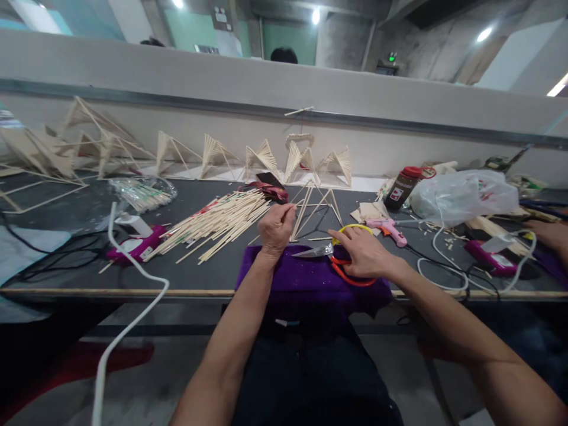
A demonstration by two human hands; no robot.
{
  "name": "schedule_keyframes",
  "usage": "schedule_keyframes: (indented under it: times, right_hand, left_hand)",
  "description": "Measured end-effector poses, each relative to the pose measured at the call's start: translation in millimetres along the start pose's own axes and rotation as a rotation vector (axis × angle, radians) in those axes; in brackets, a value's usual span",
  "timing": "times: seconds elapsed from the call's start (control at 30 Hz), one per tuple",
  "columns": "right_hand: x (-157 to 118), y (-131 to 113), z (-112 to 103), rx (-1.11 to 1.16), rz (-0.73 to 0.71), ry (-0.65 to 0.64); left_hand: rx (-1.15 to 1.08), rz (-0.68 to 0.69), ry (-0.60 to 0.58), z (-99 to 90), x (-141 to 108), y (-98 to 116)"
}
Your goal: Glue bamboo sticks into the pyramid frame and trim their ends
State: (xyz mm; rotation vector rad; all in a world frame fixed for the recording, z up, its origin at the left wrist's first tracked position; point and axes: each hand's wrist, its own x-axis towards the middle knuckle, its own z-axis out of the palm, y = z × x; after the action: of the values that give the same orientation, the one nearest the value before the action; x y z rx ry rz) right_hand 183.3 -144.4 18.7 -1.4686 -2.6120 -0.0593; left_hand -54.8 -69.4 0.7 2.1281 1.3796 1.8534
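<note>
My left hand (276, 228) is closed in a pinch above the left part of a purple cloth (295, 278). Anything between its fingertips is hidden or too small to name. Just beyond it stands a small frame of thin wooden sticks (333, 206), and the fingertips come close to its left side. My right hand (366, 251) has its fingers around the handles of a pair of scissors (317, 252), one handle yellow and the other red. The scissors' blades point left over the cloth, toward my left wrist.
Loose wooden sticks (222, 222) lie left, beside a bagged bundle (144, 192). A pink glue gun (388, 229), a dark bottle (402, 188) and a plastic bag (465, 195) are right. Finished stick models (261, 157) line the wall. White cables (133, 266) cross the edge. Another person's hand (550, 234) is far right.
</note>
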Motion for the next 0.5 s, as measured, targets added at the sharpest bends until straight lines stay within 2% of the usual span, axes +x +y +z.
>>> schedule_keyframes:
  times: [0.07, 0.17, 0.23, 0.3, 0.4, 0.5]
  right_hand:
    - [-11, 7, -4, 0.144, 0.028, 0.045]
    - [-21, 17, -4, 0.566, 0.077, 0.159]
    - [-15, 17, -2, 0.837, 0.077, 0.215]
    - [3, 10, 1, 1.018, 0.044, 0.261]
    - [42, -12, 3, 1.093, -0.008, 0.348]
    - [74, -31, 3, 1.001, -0.053, 0.354]
  left_hand:
    - [-0.07, -0.027, 0.078, -1.5, 2, -2]
    - [-0.176, -0.085, 0.154, -3.6, 5, -4]
    - [-0.231, -0.136, 0.167, -4.7, 5, -6]
    - [-0.272, -0.175, 0.171, -5.7, 5, -7]
    - [-0.294, -0.217, 0.169, -8.2, 6, -11]
    - [-0.287, -0.258, 0.165, -11.8, 8, -16]
